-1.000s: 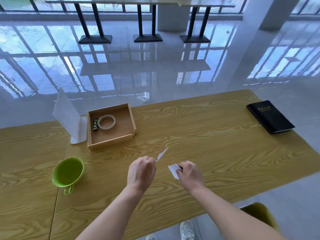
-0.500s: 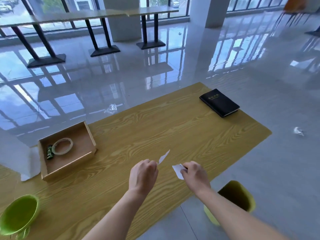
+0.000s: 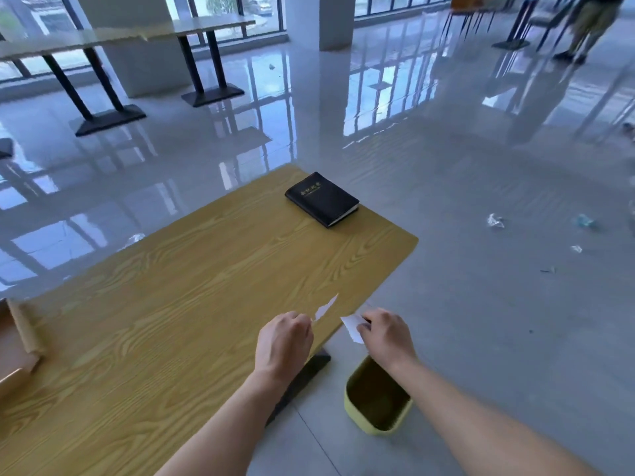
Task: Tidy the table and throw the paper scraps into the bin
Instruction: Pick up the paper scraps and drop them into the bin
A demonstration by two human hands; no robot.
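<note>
My left hand (image 3: 283, 341) pinches a thin white paper strip (image 3: 325, 306) over the near right edge of the wooden table (image 3: 192, 304). My right hand (image 3: 386, 334) pinches a second white paper scrap (image 3: 352, 327) just past the table edge, above the floor. A yellow-green bin (image 3: 376, 398) stands on the floor directly below my right wrist, and its inside looks dark.
A black book (image 3: 322, 199) lies near the table's far right corner. A wooden tray's corner (image 3: 20, 338) shows at the left edge. Crumpled litter (image 3: 494, 221) lies on the glossy floor to the right. A person's legs (image 3: 587, 25) stand far back right.
The view has swung right: the tray and green cup slid out to the left and the bin came fully into sight. Both hands, still pinching their scraps, now sit at the table's right edge.
</note>
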